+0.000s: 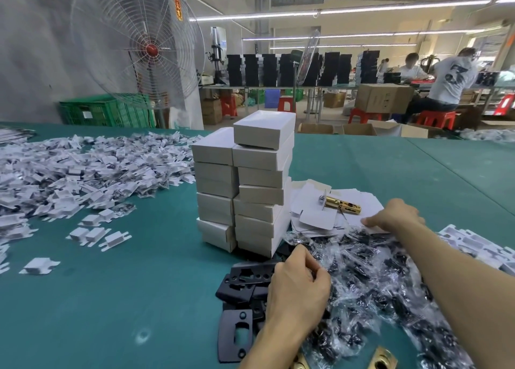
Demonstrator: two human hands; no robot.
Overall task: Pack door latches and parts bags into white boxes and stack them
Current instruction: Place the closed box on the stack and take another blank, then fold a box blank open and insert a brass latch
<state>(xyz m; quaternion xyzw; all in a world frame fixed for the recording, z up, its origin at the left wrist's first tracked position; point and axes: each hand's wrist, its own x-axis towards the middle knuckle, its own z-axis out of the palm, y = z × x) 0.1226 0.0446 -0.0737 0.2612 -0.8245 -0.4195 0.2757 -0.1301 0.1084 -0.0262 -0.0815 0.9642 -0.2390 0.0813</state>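
So the right hand (395,214) is reaching out over the teal desk (125,299), fingers curled down and pinching the near edge of the flat white cardboard box blanks (312,215). The shiny brass door latch (341,204) is lying on its side on those blanks, just beyond and a bit left of that hand, not touching it. The left hand (299,282) sits closer in, fingers curled at the left edge of the big heap of clear plastic parts bags with black bits inside (376,285). Honestly can't tell if it's actually got a bag or is only resting there, since it's blurry. That heap spreads out to the right of the left hand and runs under the right forearm. Right beside the left hand on its left are some flat black metal plates with holes (242,282), partly tucked under it. The stack of closed white cardboard boxes (245,184) stands in two columns just past the left hand and left of the right hand, with its foot touching the bag heap. Way off to the left of both hands there's a huge scatter of small white folded card inserts (83,168), and a couple of brass plates (381,360) peek in near the left forearm.
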